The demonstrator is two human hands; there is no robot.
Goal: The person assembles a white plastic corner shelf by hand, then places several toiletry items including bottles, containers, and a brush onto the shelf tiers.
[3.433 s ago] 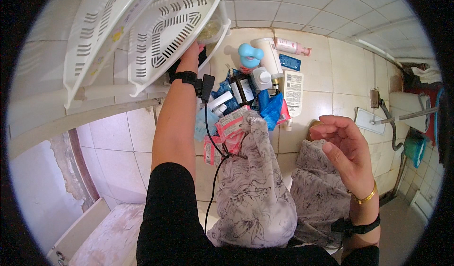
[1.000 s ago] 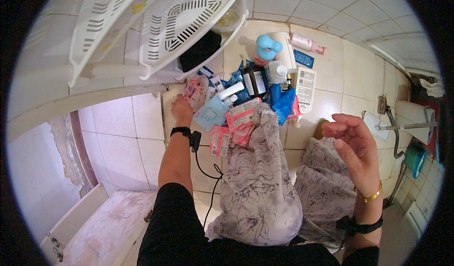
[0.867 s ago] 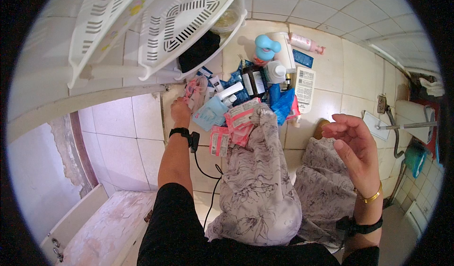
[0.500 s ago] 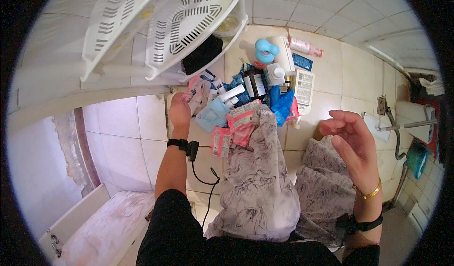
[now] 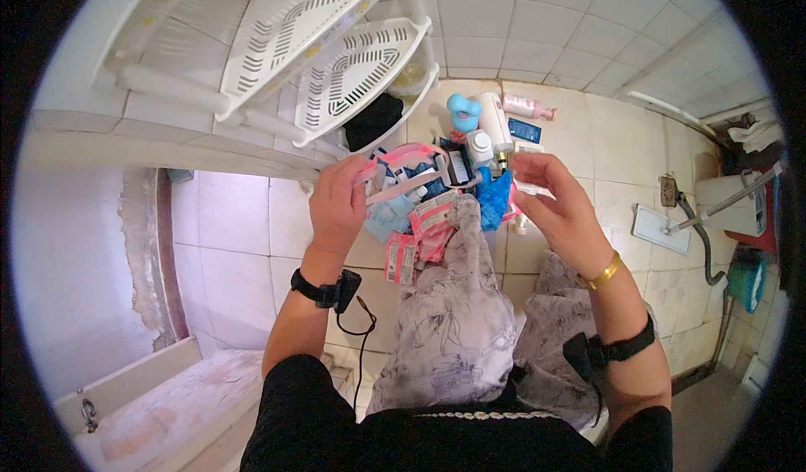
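Observation:
My left hand (image 5: 338,208) is closed on a limp, pink-edged clear pouch (image 5: 409,188), which is lifted over the pile and forms a loop. My right hand (image 5: 554,199) has its fingers curved and apart, with nothing visible in it. It hovers beside a crumpled blue plastic bag (image 5: 494,197). Below the pouch lie pink-and-white packets (image 5: 401,258), a light blue pouch (image 5: 386,219) and small tubes. A white bottle (image 5: 480,146) and a dark box with a white label (image 5: 458,166) stand behind. What the pouch contains, if anything, I cannot make out.
A white slotted corner shelf (image 5: 353,73) stands at the back left, a black cloth (image 5: 374,122) on its lowest tier. Farther back are a blue-topped container (image 5: 463,113), a pink bottle (image 5: 529,107) and a blue sachet (image 5: 525,130). A floor squeegee (image 5: 663,230) lies right.
My left hand has brought the pink-edged pouch up and opened out over the pile. My right hand has moved left and inward, close to the blue bag. The view has shifted slightly.

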